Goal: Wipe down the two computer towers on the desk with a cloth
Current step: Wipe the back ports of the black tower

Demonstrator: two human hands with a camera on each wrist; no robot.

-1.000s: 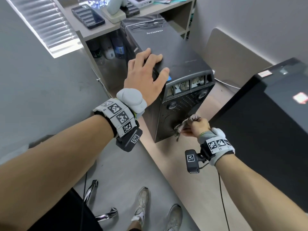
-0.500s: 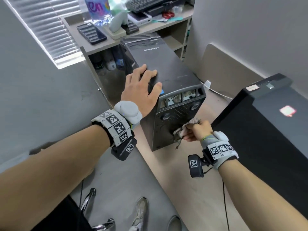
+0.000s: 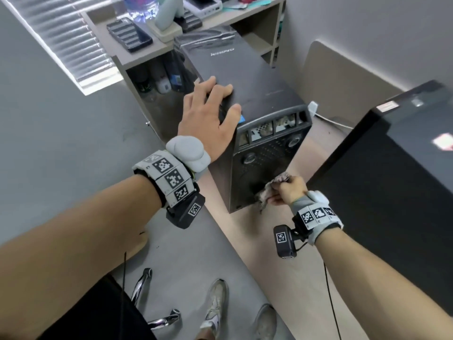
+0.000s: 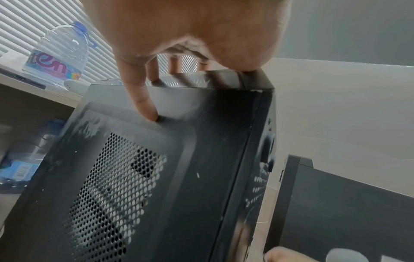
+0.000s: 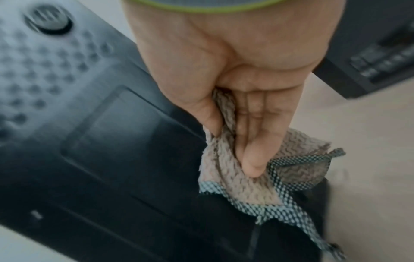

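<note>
Waffle-weave beige cloth [image 5: 237, 170] with a checked hem is bunched between the right hand's [image 3: 290, 191] thumb and curled fingers [image 5: 255, 141], pressed low on the perforated front of one black metal tower [image 3: 267, 153]. The left hand [image 3: 208, 119] lies spread flat on its top. A second tower [image 3: 392, 173] stands beside, making two.
</note>
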